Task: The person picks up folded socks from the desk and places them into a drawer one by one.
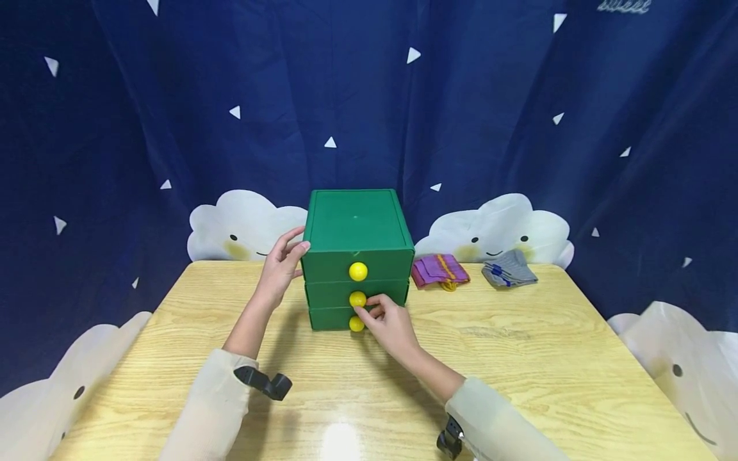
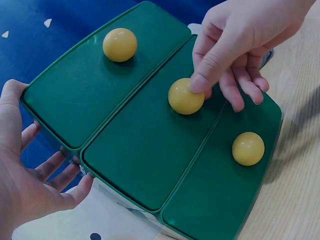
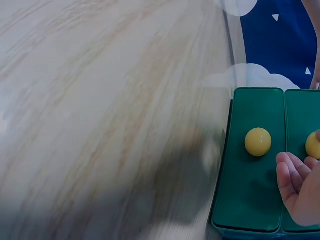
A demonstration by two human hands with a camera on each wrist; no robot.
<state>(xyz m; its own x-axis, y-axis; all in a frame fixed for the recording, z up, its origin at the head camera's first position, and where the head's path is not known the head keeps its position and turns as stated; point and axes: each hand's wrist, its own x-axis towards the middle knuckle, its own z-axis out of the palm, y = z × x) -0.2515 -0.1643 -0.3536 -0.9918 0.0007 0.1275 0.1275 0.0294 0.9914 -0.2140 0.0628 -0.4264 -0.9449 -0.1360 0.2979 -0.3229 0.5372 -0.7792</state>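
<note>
Backdrop: dark blue curtain (image 1: 369,96) with white triangles and smiling cloud shapes. Pale stitched writing sits at its top right edge, cut off by the frame and not readable.

Wooden desk (image 1: 519,358), light grain, with a glare patch near the front edge.

Green drawer box (image 1: 354,230) stands at the back centre of the desk, three drawers stacked, each with a round yellow knob. No labels or markings visible on the box.

Left hand (image 1: 280,264): grip released, fingers straight, spread against the box's left side near the top, thumb at the front corner. Left wrist view confirms the palm is open beside the box.

Right hand (image 1: 389,320): grip grasping the middle knob (image 1: 357,299). In the left wrist view the thumb and forefinger pinch that knob, other fingers loosely curled over the drawer front. The bottom knob (image 1: 357,324) lies just under the hand, untouched; the top knob (image 1: 358,271) is free.

Right of the box, near the back edge: a folded purple striped cloth (image 1: 439,269), then a folded grey cloth (image 1: 510,269), apart from each other.

Right wrist view is blurred over the desk; only fingertips and part of the middle knob show at its edge.
</note>
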